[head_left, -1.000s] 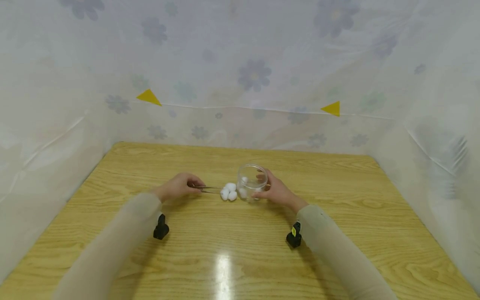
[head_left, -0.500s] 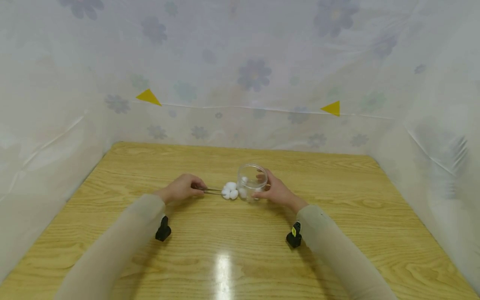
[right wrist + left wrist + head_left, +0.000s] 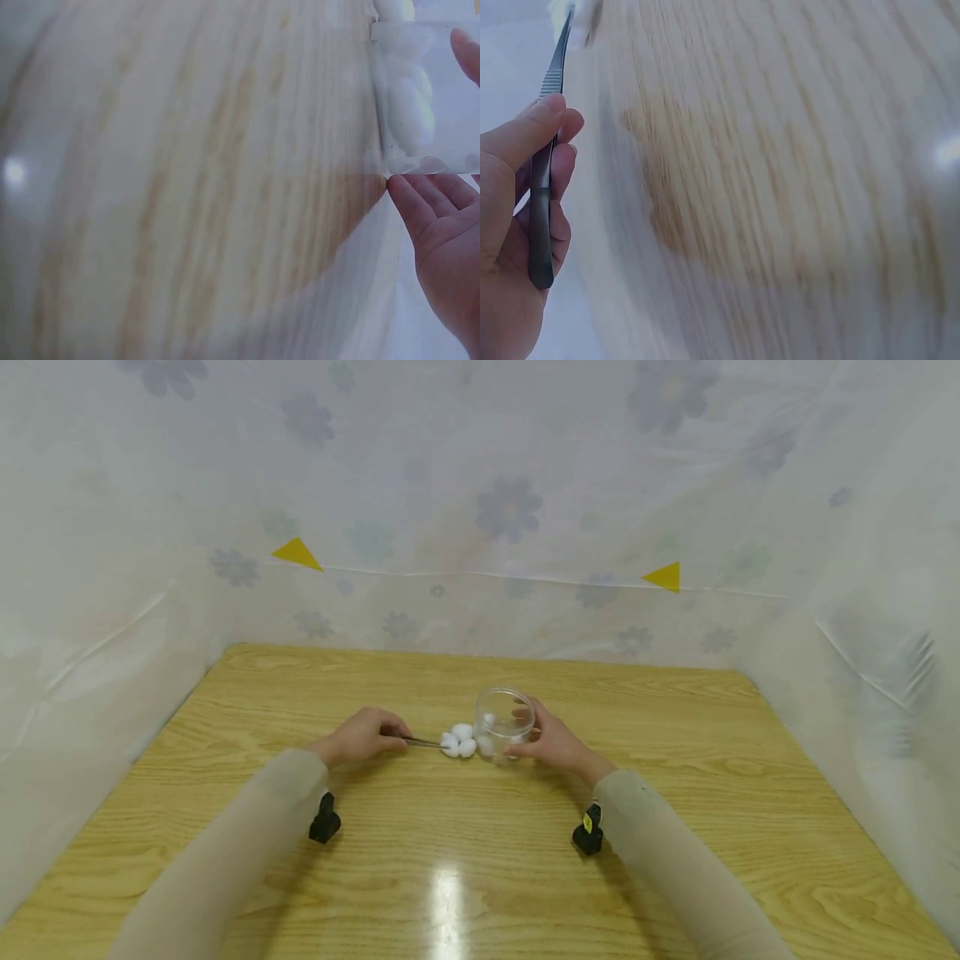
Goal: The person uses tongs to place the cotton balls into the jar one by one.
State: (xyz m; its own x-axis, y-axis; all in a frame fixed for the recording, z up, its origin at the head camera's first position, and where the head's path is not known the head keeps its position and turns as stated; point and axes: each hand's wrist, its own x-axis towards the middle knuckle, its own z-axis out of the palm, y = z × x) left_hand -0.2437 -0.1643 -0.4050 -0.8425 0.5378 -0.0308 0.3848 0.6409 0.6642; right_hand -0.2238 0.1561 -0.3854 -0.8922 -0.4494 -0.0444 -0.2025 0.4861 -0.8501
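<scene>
My left hand point(image 3: 367, 735) pinches a pair of metal tweezers point(image 3: 541, 195) between thumb and fingers. The tweezers' arms are squeezed together, and their tips touch the leftmost of several white cotton balls point(image 3: 462, 732) clustered on the table. Just right of the cluster stands a clear round jar point(image 3: 504, 714), its mouth uncovered, with some white cotton balls inside point(image 3: 409, 112). My right hand point(image 3: 553, 739) holds the jar from its right side, thumb at the front and fingers round the back. At the top of the left wrist view the tweezers' tips meet white cotton, partly cut off.
The wood-grain table point(image 3: 450, 827) reaches back to a pale flowered curtain point(image 3: 510, 510), which also hangs at both sides. Two yellow triangles point(image 3: 298, 554) mark the back curtain. Small black cameras point(image 3: 325, 820) sit at both wrists.
The tweezers went from spread to squeezed together at the leftmost cotton ball. My left hand shifted slightly right, then a little back. The right hand and the jar stayed still.
</scene>
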